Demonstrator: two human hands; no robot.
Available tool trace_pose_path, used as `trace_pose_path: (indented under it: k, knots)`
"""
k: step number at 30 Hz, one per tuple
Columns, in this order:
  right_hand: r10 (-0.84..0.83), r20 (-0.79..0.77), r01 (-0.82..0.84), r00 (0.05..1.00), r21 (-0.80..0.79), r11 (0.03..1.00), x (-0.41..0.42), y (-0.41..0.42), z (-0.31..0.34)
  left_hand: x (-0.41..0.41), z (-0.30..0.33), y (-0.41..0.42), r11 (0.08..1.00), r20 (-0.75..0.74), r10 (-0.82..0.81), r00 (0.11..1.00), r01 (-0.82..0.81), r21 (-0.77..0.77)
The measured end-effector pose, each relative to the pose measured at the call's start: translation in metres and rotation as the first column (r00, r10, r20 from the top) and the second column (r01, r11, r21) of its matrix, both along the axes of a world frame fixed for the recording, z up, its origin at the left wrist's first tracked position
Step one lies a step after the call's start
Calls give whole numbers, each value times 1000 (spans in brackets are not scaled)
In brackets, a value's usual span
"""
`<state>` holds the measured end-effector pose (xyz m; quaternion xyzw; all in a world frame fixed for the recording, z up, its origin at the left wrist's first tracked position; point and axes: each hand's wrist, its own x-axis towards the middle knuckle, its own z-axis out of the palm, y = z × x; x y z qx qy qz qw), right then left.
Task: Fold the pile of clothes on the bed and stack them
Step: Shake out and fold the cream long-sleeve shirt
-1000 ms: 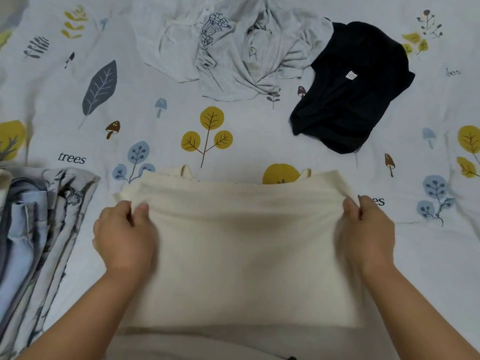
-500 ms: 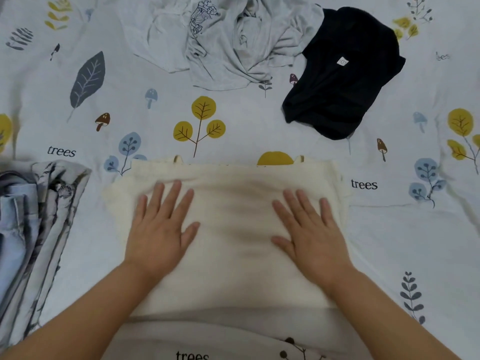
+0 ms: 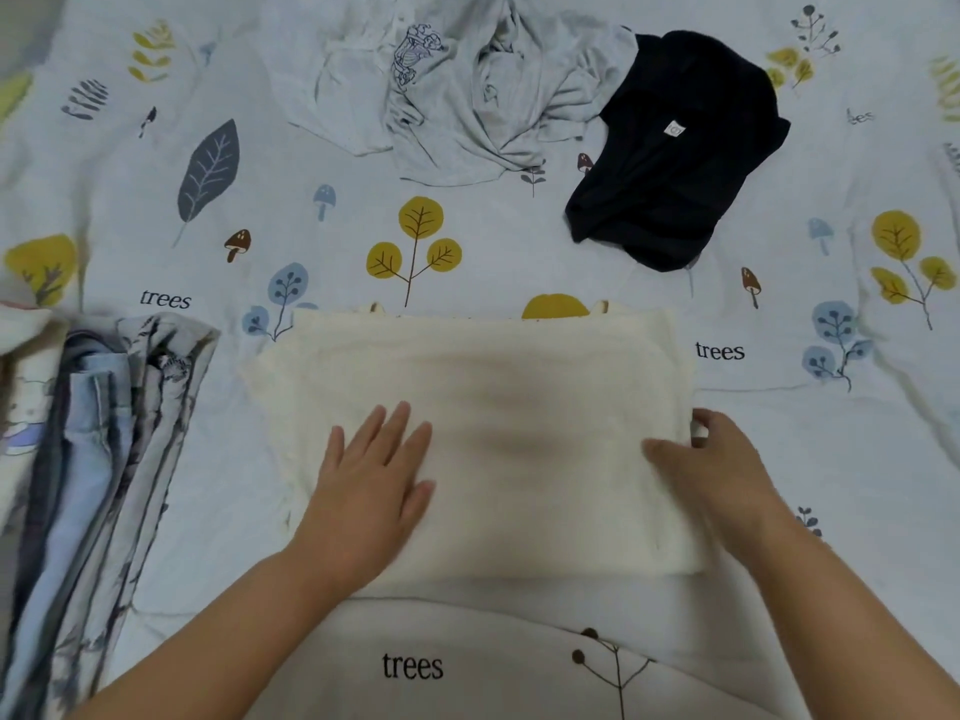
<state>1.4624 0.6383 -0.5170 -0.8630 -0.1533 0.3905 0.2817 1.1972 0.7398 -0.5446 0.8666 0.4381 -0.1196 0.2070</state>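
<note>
A: Cream garment [image 3: 483, 407] on bed [image 3: 779, 459], mid-fold; left hand [image 3: 371, 491] flat, fingers straight, pressing; right hand [image 3: 711, 459] pinching its right edge.

B: Next, likely: fold across; onto folded stack [image 3: 93, 433] at left.

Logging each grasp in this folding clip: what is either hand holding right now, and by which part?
The right hand grips the cream garment at its right edge; the left hand only rests flat on it.

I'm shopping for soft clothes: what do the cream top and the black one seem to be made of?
Cream top: looks like a soft, matte knit, faintly fuzzy at its edges. Black top: probably thin matte jersey, lying in limp folds. The fibre itself can't be told.
</note>
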Motion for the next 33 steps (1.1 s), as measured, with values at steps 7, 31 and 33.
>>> trace_pose_path:
  k: [7, 31, 33]
  knots:
    - [121, -129, -105, 984, 130, 986, -38, 22, 48, 2, 25, 9, 955, 290, 242, 926, -174, -241]
    - [485, 427, -537, 763, 2, 844, -189, 70, 21, -38, 20, 67, 588, 323, 803, 502, -575, -568]
    - [548, 373, -539, 749, -137, 831, -183, 65, 10, -41, 16, 64, 607, 360, 795, 488, -641, -470]
